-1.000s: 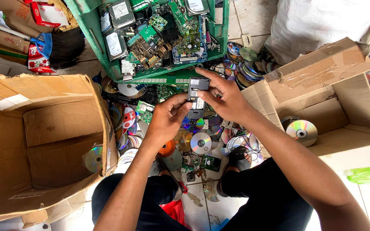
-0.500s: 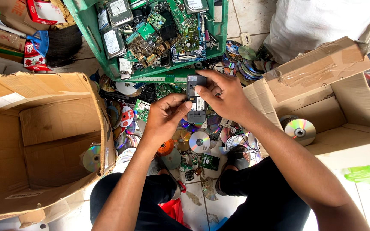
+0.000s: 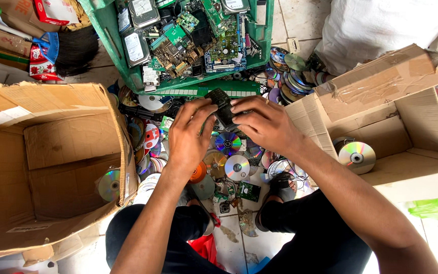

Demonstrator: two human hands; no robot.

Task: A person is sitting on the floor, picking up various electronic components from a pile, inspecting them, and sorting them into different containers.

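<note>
Hands [image 3: 229,124] together grip a small black gadget [image 3: 222,106] above scattered discs [image 3: 236,166]; I judge I'm prying it apart, needing firmer thumb pressure next.

A small black device [image 3: 222,106] sits between both hands, held above the floor litter of discs. It is an oblong, dark, matte block with rounded corners, lying tilted so that one end points up toward the green crate and the other down toward the person. Its upper face shows, with faint ridges or buttons too small to make out. The left hand [image 3: 188,133] grips its lower left side, and the right hand [image 3: 264,122] covers its right edge, fingers [image 3: 243,104] pressed on top.
</note>
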